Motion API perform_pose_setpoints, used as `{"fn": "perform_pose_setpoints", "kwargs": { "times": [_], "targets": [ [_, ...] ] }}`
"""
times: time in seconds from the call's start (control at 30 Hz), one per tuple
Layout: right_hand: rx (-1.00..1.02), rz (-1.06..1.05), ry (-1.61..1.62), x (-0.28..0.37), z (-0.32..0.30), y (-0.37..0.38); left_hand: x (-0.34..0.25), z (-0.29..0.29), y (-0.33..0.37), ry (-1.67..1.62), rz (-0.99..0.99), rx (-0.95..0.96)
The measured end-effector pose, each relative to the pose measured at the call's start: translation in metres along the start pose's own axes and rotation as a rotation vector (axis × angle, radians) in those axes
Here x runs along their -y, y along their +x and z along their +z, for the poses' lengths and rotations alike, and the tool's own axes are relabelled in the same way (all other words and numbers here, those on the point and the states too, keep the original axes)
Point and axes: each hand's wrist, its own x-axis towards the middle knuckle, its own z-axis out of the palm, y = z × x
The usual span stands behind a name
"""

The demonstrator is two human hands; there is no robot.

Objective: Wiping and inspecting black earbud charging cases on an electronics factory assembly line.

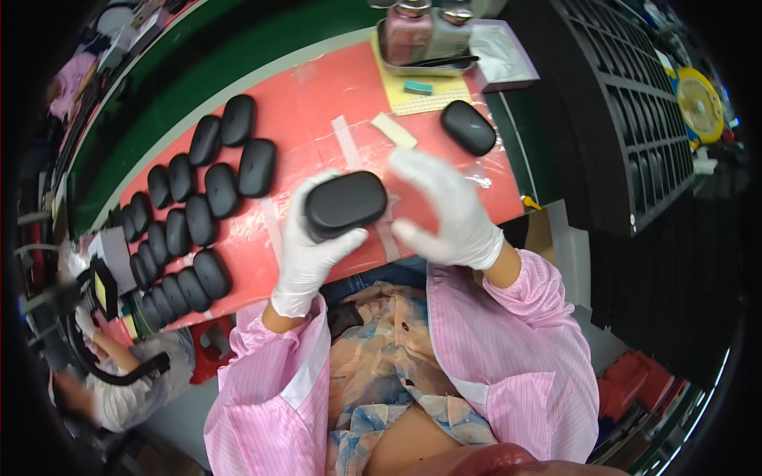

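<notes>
A smooth black oval case (346, 203) rests in my white-gloved left hand (305, 255), with the thumb along its lower edge and the fingers behind it. My right hand (449, 208), gloved too, is raised just to the right of the case, apart from it. Its thumb and fingers are spread with nothing between them. Below both hands lies the red table mat (309, 103). Another black oval case (468, 128) lies on the mat beyond my right hand. A pale strip (394, 131) lies beside my right fingertips.
Rows of similar black cases (221, 190) cover the mat's left side. At the back, a tray (429, 70) holds two pump bottles (409, 36) beside a white box (502, 55). A black compartment rack (627, 103) stands right. Another person (143, 381) works at lower left.
</notes>
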Motion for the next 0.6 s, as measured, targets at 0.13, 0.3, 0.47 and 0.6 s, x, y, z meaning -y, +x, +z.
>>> {"fn": "perform_pose_setpoints", "kwargs": {
  "times": [0.13, 0.3, 0.47, 0.6],
  "targets": [
    [-0.14, 0.133, -0.065, -0.018, 0.028, -0.013, -0.029, -0.021, -0.001, -0.081, 0.132, -0.253],
    [0.001, 0.001, -0.354, -0.004, 0.058, -0.008, -0.038, -0.028, -0.007, -0.256, 0.139, -0.277],
    [0.102, -0.058, -0.25, -0.019, 0.027, 0.006, -0.035, -0.017, -0.004, -0.156, 0.08, -0.217],
    [-0.289, -0.254, -0.572, -0.048, -0.044, 0.111, -0.044, -0.009, -0.006, -0.082, 0.13, -0.208]
  ]
}}
